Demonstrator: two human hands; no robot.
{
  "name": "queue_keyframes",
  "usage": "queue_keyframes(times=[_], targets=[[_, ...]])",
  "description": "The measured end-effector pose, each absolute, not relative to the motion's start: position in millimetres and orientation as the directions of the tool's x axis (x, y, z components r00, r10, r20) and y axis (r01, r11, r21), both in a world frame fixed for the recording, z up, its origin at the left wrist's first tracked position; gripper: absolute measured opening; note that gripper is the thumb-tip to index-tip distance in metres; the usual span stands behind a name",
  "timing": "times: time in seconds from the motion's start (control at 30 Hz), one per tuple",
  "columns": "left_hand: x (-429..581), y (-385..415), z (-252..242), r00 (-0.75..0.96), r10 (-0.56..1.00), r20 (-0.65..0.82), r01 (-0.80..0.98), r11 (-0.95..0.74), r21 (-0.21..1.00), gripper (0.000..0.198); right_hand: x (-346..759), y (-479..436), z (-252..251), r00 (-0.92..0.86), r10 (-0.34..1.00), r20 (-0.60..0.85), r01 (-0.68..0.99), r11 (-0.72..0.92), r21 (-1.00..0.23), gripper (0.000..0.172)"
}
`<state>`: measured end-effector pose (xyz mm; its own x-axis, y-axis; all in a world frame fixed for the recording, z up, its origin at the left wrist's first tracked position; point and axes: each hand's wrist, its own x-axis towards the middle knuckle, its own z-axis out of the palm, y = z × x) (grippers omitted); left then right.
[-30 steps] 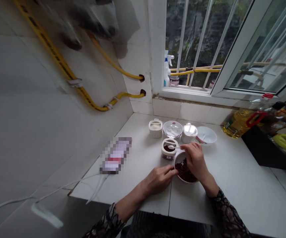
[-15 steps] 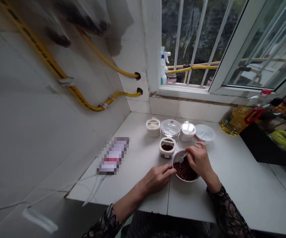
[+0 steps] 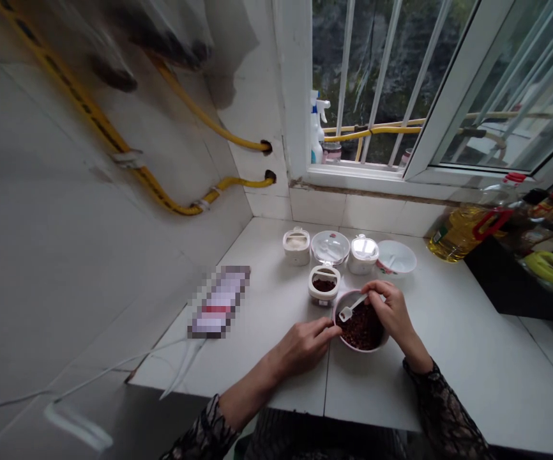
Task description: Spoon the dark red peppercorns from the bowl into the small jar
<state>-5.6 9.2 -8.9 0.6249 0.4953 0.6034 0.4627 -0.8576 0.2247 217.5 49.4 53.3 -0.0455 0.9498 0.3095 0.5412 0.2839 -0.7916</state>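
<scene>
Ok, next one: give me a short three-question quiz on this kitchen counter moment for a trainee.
1. Which hand holds the small white spoon over the pink bowl?
2. True or false: the left hand lies far from the bowl.
3. The seasoning jar just behind the bowl is: A) lidded, B) open with dark contents, C) tipped on its side.
Key: 1. The right hand. 2. False; its fingertips are at the bowl's rim. 3. B.
</scene>
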Motion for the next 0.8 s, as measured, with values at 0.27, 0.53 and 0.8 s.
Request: queue_keyframes(times=[0.27, 0.53, 0.8], targets=[[-5.5, 10.1, -13.5, 0.627, 0.504, 0.594, 0.461, -0.855, 0.239, 0.032, 217.8, 50.7, 54.6, 0.066, 0.99, 0.122, 0.227, 0.104, -0.968, 0.017], [-4.9, 9.7, -10.9, 0.618, 0.504, 0.603, 0.462, -0.854, 0.24, 0.034, 193.6, 45.0, 56.6, -0.081, 0.782, 0.618, 0.564, 0.547, -0.618, 0.021], [-5.4, 8.9, -8.0, 0.617, 0.502, 0.606, 0.459, -0.855, 0.241, 0.034, 209.5, 44.7, 63.3, -0.093, 0.671, 0.735, 0.659, 0.595, -0.46, 0.02]])
